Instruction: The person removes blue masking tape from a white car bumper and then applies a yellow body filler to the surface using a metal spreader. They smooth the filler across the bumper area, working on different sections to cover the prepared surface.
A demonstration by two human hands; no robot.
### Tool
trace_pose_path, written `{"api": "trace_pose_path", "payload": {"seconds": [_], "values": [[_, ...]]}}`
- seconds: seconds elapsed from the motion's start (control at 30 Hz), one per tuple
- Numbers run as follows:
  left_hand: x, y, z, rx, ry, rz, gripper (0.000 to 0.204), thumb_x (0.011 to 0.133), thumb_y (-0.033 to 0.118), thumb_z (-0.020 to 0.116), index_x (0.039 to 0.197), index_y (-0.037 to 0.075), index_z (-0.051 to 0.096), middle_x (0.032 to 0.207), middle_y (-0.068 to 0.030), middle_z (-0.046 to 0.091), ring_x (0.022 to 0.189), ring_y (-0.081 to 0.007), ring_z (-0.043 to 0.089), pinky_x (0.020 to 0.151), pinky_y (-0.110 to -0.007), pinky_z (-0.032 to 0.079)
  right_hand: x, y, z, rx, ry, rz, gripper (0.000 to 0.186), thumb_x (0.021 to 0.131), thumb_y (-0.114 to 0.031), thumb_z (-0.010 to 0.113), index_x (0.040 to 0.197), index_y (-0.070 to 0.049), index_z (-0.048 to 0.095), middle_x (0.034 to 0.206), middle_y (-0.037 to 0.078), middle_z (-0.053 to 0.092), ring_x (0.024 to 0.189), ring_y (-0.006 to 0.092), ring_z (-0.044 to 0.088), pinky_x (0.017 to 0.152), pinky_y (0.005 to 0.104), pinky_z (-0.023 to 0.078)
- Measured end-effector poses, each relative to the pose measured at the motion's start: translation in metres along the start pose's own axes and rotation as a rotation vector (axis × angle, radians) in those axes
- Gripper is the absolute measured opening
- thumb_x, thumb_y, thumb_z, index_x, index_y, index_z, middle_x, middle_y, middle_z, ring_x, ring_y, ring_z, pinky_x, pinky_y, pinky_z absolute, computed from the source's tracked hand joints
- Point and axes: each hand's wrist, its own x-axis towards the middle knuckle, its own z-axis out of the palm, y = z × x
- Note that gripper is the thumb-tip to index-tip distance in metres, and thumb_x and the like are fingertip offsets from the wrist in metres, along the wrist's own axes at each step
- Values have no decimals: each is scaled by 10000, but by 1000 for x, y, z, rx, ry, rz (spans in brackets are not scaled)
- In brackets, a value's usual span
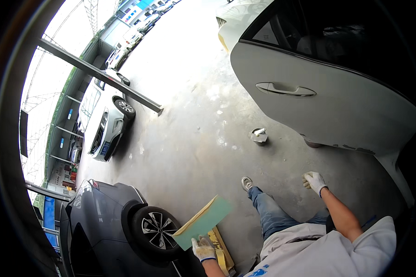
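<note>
My left hand (203,249), in a white work glove with a soiled fingertip area, grips the lower edge of a flat pale green board (207,221). A tan, paste-like strip runs along the board's upper long edge. Off to the right, my right hand (315,182), also gloved, hangs in the air with its fingers curled in. Whatever it may hold is too small to make out. Beyond it is a white car door (319,108) with a chrome handle (285,89). The door's lower edge shows dark, chipped patches.
A small bucket (260,136) with a white item on top stands on the concrete floor (185,143). Close on my left are a dark grey car (106,217) and a yellow object (221,251). Farther off stand a white car (107,120) and a metal post (101,76).
</note>
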Motion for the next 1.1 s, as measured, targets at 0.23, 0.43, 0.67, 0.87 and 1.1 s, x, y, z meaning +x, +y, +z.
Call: {"api": "trace_pose_path", "payload": {"seconds": [0.23, 0.43, 0.67, 0.87, 1.1], "values": [[281, -52, 169, 96, -197, -166, 178, 957, 232, 592, 1015, 65, 567, 960, -47, 620, 863, -157, 625, 654, -227, 595, 188, -4, 148, 146, -8, 102, 216, 952, -185, 569, 1050, 1, 620, 796, 67, 619, 586, 125, 579, 507, 265, 468], [476, -182, 362, 230, -307, -517, 167, 959, 162, 584, 1052, 24, 574, 985, -68, 616, 969, -198, 632, 719, -270, 624, 312, 34, 240, 122, 268, 289, 253, 917, -251, 601, 1027, -26, 638, 844, 63, 661, 635, 128, 614, 531, 268, 494], [590, -366, 422, 397, -452, -697, 216, 963, 239, 602, 1045, 41, 579, 920, -60, 606, 863, -166, 610, 683, -250, 595, 456, 91, 283, 359, 454, 311, 223, 905, -209, 641, 1029, -24, 631, 824, 64, 650, 600, 127, 598, 495, 263, 477], [655, -540, 427, 212, -492, -842, 190, 972, 216, 583, 999, 27, 584, 880, -71, 621, 786, -169, 610, 676, -271, 593, 626, 154, 285, 569, 741, 177, 601, 844, -192, 734, 1342, 29, 481, 959, 102, 620, 675, 113, 558, 497, 253, 444], [673, -632, 436, 85, -643, -932, 193, 964, 196, 585, 972, 4, 605, 830, -103, 661, 751, -216, 661, 670, -313, 609, 705, 174, 289, 677, 749, 83, 312, 840, -173, 741, 1080, -45, 588, 930, 32, 631, 704, 91, 606, 538, 231, 530]]}}
